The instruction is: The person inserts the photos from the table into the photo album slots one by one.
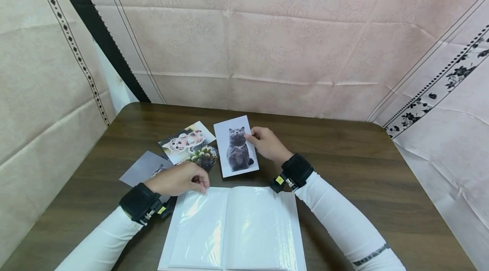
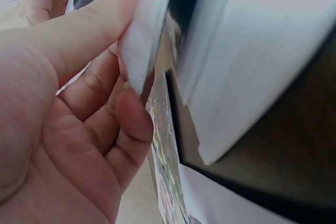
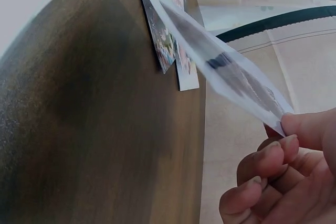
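Observation:
My right hand (image 1: pixel 269 146) pinches the right edge of a photo card (image 1: pixel 238 152) showing a grey cat on a pale background. In the right wrist view the thumb and fingers grip one end of this photo card (image 3: pixel 226 72), which tilts above the table. An album (image 1: pixel 250 228) with clear plastic pockets lies spread at the front. Over its upper left corner my left hand (image 1: pixel 181 177) pinches a page corner (image 2: pixel 142 51) between thumb and fingers, as the left wrist view shows.
Left of the cat card lie a photo of a pinkish cat (image 1: pixel 185 141), a photo of succulents (image 1: pixel 206 156) and a grey photo (image 1: pixel 141 169) partly hidden by my left hand. The brown wooden table (image 1: pixel 363 169) meets hanging patterned cloth (image 1: pixel 267 59) behind.

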A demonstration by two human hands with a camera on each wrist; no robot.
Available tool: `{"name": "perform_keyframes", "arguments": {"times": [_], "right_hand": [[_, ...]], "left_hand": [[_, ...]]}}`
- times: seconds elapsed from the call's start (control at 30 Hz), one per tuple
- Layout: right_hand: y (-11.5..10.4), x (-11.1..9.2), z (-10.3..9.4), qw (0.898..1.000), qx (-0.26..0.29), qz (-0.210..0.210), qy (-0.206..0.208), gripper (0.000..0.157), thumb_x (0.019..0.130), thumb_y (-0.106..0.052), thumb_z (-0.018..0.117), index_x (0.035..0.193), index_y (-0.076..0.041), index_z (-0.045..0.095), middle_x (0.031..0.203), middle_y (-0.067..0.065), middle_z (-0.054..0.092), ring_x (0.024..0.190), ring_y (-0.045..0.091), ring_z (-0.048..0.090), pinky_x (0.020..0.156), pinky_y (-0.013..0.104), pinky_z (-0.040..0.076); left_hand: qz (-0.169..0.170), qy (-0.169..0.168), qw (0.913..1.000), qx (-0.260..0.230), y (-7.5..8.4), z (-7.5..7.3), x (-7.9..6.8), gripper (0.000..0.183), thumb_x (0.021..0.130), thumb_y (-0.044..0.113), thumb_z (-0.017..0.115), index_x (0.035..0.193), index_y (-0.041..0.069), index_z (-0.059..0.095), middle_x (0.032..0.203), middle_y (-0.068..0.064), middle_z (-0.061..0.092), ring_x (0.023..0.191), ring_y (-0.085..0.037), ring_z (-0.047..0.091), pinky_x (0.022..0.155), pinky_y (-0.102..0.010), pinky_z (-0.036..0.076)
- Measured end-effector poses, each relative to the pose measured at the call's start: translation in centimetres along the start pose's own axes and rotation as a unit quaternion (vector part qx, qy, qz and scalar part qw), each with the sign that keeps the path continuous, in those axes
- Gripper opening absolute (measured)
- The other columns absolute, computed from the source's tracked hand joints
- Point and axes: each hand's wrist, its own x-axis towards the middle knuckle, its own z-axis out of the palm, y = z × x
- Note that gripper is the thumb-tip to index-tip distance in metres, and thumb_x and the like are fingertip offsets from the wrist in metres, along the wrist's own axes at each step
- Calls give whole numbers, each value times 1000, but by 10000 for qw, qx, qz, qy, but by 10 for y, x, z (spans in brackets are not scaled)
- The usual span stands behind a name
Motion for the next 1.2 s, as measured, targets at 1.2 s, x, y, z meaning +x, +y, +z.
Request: {"name": "perform_keyframes", "arguments": {"times": [1.2], "right_hand": [[8, -4, 14, 9967, 743, -26, -341, 17, 99, -25, 52, 94, -9, 55, 64, 8, 48, 53, 24, 49, 49, 29, 40]], "left_hand": [[111, -242, 9996, 15, -3, -10, -6, 4, 87, 28, 69, 83, 26, 69, 79, 6, 55, 71, -10, 52, 62, -25, 45]]}}
